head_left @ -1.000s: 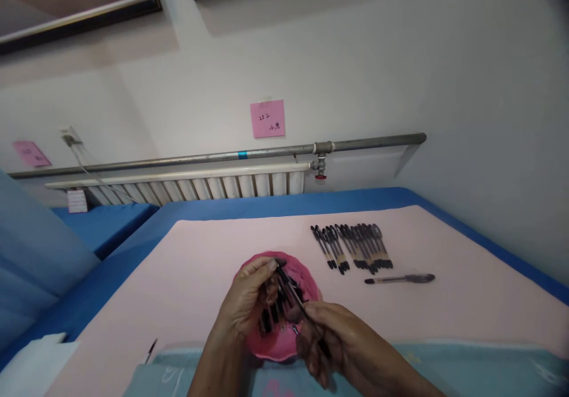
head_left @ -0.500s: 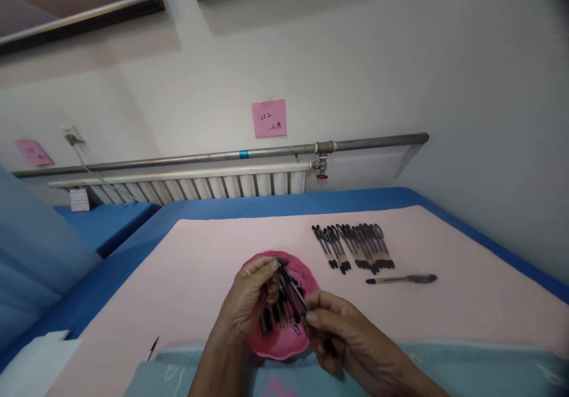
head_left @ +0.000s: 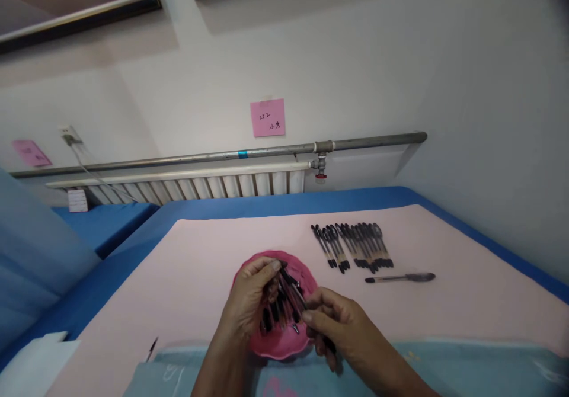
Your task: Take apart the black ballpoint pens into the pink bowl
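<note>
Over a pink scalloped bowl (head_left: 284, 349), my left hand (head_left: 251, 287) pinches a small black piece, seemingly a pen cap (head_left: 283, 263), between thumb and fingertips. On the bowl's right side, my right hand (head_left: 340, 323) has its fingers closed around a pen (head_left: 299, 295) with a clear barrel. Its upper end points toward my left fingertips, and a dark end shows under my right fingers. Inside the bowl lie several loose black and clear pen parts (head_left: 278, 314), partly covered by both hands.
Several capped pens (head_left: 355, 246) lie in a row on the pink sheet (head_left: 178, 278), right of the bowl. One more pen (head_left: 400, 278) lies crosswise nearer me. A thin dark-tipped piece (head_left: 152, 348) rests at left by the teal cloth (head_left: 427, 367). A radiator (head_left: 231, 185) stands behind.
Both hands stay nearly in place over the bowl. My right hand has shifted very slightly up and left with the pen; the row of pens is unchanged.
</note>
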Action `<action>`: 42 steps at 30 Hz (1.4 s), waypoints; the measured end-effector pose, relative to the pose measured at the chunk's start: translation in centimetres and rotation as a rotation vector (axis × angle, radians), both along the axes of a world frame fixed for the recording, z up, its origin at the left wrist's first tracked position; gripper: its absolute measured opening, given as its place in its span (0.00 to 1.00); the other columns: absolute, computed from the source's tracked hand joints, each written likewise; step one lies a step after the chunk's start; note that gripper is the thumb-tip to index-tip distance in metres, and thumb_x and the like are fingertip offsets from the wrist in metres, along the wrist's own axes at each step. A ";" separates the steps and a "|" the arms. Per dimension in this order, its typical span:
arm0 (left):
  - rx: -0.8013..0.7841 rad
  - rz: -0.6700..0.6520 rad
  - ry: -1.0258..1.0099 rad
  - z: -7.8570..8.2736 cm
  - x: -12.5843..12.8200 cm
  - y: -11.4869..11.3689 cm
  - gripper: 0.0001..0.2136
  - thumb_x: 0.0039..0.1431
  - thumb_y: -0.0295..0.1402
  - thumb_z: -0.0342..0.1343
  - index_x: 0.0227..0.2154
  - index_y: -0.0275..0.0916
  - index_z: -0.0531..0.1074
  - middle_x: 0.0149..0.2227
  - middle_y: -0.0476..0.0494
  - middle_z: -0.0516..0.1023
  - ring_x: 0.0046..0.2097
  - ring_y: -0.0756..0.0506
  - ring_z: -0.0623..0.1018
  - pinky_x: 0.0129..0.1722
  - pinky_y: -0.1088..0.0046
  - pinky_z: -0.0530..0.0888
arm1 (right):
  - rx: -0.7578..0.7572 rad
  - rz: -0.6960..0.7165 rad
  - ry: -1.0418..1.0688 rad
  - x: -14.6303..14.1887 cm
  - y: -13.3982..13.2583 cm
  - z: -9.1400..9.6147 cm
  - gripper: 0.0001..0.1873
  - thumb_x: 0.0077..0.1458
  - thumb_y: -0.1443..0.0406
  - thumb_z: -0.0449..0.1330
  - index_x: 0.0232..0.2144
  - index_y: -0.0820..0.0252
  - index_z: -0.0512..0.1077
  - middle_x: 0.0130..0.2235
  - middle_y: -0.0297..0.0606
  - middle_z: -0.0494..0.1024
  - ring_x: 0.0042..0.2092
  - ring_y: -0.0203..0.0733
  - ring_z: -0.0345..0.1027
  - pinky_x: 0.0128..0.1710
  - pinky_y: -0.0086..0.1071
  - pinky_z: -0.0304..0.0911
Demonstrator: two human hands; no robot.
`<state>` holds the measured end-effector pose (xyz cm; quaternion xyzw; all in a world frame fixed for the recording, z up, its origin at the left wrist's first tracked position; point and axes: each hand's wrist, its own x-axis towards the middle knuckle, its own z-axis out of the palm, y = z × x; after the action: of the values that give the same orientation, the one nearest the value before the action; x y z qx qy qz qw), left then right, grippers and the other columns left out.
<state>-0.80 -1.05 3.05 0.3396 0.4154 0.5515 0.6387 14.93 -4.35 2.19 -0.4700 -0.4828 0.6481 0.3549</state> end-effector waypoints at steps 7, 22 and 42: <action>-0.006 0.153 -0.017 -0.4 -1.5 0.8 0.16 0.41 0.40 0.66 0.20 0.37 0.64 0.14 0.58 0.61 0.16 0.57 0.58 0.17 0.80 0.53 | 0.228 -0.088 -0.337 0.1 -0.1 -0.1 0.04 0.45 0.68 0.59 0.22 0.57 0.67 0.21 0.29 0.67 0.25 0.33 0.61 0.25 0.27 0.57; 0.048 0.115 0.559 -0.8 -3.5 1.0 0.08 0.44 0.36 0.61 0.28 0.37 0.76 0.21 0.50 0.71 0.22 0.51 0.66 0.21 0.77 0.58 | 0.097 -0.078 -0.134 0.2 0.5 -0.9 0.05 0.50 0.62 0.56 0.27 0.57 0.65 0.19 0.26 0.66 0.15 0.29 0.57 0.13 0.24 0.50; -0.010 -0.006 0.002 0.4 -1.3 0.3 0.17 0.42 0.42 0.65 0.23 0.36 0.65 0.16 0.58 0.60 0.15 0.59 0.55 0.15 0.81 0.47 | 0.076 0.103 -0.110 -0.3 -0.2 -1.1 0.11 0.51 0.56 0.55 0.30 0.58 0.65 0.20 0.27 0.67 0.17 0.29 0.59 0.13 0.22 0.51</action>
<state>-2.11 -0.71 3.48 0.3384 0.4178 0.5470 0.6416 14.59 -4.53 1.10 -0.4656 -0.5493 0.6201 0.3114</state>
